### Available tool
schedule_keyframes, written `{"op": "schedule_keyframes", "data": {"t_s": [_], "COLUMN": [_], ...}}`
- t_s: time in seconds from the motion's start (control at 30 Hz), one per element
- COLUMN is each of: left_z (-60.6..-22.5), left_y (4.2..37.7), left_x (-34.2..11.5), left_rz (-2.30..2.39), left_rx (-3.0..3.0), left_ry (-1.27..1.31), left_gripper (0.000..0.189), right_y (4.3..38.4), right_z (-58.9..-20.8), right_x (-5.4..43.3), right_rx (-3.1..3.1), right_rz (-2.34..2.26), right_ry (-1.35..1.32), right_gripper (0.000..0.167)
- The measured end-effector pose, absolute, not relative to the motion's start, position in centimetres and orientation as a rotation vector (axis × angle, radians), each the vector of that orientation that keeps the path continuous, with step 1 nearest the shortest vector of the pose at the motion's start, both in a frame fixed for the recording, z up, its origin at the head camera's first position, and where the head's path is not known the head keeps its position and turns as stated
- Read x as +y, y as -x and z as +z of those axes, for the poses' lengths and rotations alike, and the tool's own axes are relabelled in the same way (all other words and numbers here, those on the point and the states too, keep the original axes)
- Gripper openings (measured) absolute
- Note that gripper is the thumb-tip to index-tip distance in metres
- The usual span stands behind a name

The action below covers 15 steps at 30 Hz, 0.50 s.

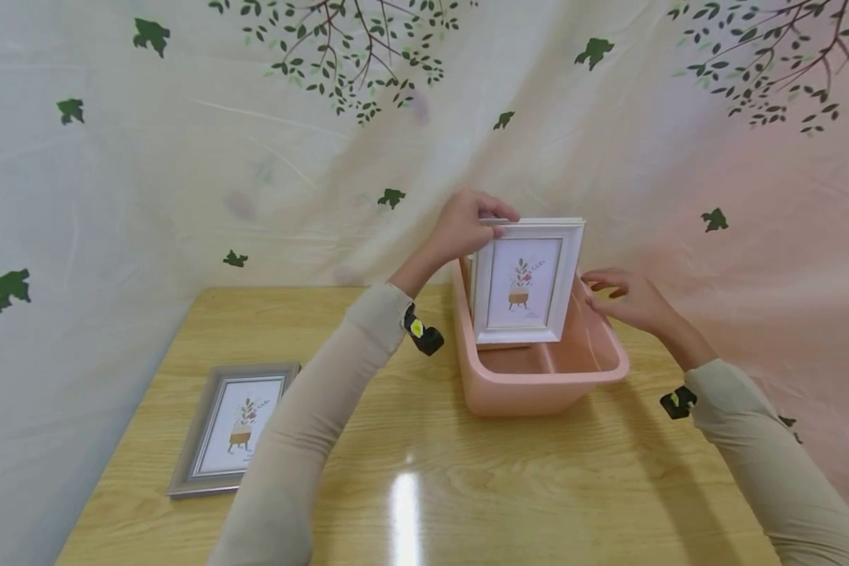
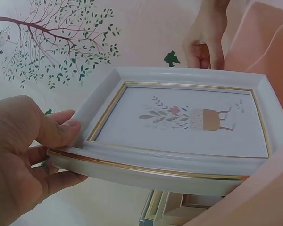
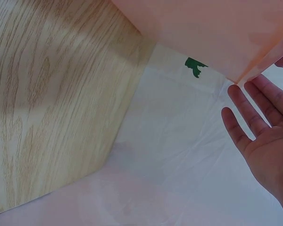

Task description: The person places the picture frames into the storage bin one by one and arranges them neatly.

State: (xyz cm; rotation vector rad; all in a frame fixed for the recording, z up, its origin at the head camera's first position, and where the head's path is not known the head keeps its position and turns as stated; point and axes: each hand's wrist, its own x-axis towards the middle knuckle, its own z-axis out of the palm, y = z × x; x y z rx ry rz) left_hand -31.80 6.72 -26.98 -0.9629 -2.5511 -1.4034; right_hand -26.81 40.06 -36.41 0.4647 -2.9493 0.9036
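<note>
My left hand (image 1: 469, 224) grips a white picture frame (image 1: 571, 275) at its upper left corner, thumb on the front and fingers behind. The frame stands nearly upright, its lower part inside the pink bin (image 1: 538, 397). A gold line edges the frame in the left wrist view, and a potted plant is printed on its picture. Edges of other picture frames (image 2: 177, 209) show beneath it there. At the bin's right rim is my right hand (image 1: 626, 297), its fingers fairly straight and at or touching the rim. Its thumb is mostly cut off in the right wrist view.
A grey picture frame (image 1: 200, 432) lies face up on the wooden table (image 1: 410, 417) at the left, partly covered by my left sleeve. Behind the table hangs a pale cloth (image 1: 290, 181) printed with leaves and branches.
</note>
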Motion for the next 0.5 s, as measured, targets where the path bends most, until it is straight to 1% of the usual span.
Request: {"op": "schedule_keyframes", "data": {"t_s": [0.3,0.5], "left_z": [-27.3,-27.8], "left_y": [32.6,33.0], "left_x": [5.3,5.1], "left_rz": [-1.402,-1.411], "left_rx": [-2.66,-2.734], "left_ry": [1.209,1.275], "left_gripper": [0.024,0.027], "right_y": [26.7,26.7], "right_z": [-36.3,-36.4], "right_x": [40.1,40.1], "right_rx": [-2.961,-2.971], "right_rz": [0.89,0.882], "right_ry": [-0.442,-0.453], "right_gripper": [0.049,0.05]}}
